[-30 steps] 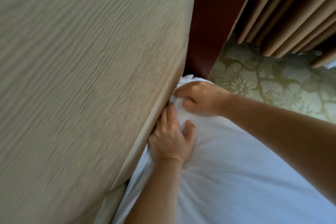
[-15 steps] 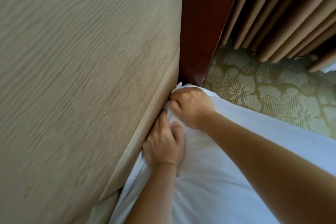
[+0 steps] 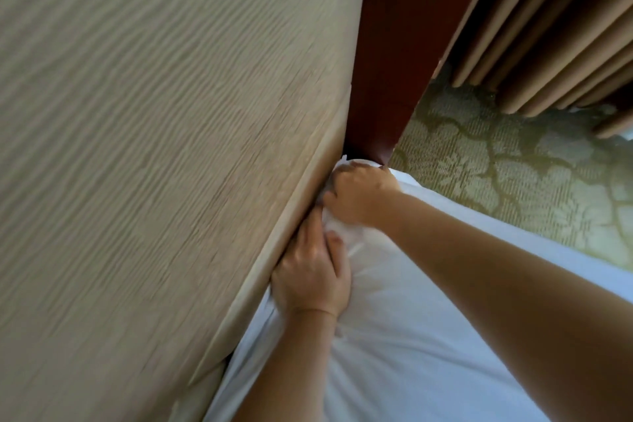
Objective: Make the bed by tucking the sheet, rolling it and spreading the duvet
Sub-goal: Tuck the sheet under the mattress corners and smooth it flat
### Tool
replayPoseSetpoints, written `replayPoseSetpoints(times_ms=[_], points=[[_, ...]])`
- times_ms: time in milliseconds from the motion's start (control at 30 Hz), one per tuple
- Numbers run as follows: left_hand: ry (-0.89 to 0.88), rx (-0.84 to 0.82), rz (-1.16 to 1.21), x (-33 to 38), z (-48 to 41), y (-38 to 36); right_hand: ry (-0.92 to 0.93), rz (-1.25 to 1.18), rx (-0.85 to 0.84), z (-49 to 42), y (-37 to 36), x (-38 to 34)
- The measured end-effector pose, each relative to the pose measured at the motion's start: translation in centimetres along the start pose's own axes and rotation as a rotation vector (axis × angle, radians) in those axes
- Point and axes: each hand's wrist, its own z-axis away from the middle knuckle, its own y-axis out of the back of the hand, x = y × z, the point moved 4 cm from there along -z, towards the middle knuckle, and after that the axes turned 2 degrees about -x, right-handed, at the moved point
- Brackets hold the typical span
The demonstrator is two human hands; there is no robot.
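Observation:
A white sheet (image 3: 411, 336) covers the mattress corner at the lower right. It meets a tall beige padded headboard (image 3: 154, 147) that fills the left side. My left hand (image 3: 313, 271) lies along the gap between mattress and headboard, its fingers pushed down into the sheet at the edge. Just above it, my right hand (image 3: 359, 195) grips a bunched fold of the sheet at the very corner, fingers curled round the cloth. The fingertips of both hands are partly hidden in the fabric. No duvet is in view.
A dark red wooden post (image 3: 387, 62) stands behind the corner. Patterned green carpet (image 3: 513, 175) lies to the right of the bed. Tan curtains (image 3: 548, 27) hang at the top right.
Both hands have shifted slightly toward the corner and deeper against the headboard, pushing the bunched sheet into the gap. The view has drifted a little.

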Motion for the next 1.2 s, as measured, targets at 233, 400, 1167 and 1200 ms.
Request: replayPoseSetpoints(times_ms=[233, 400, 1167, 1200], points=[[-0.007, 0.037, -0.008, 0.1, 0.1, 0.0, -0.04, -0.115, -0.162, -1.5, 1.0, 1.0], [-0.032, 0.107, 0.005, 0.1, 0.0, 0.1, -0.076, -0.107, 0.257, 1.1, 0.0, 1.6], [-0.205, 0.26, 0.282, -9.2, 15.4, 6.2, 0.149, 0.048, 0.541, 20.4, -10.6, -7.2], [-0.203, 0.251, 0.248, -9.3, 15.7, 6.2, 0.175, 0.056, 0.528, 20.2, -10.3, -7.4]])
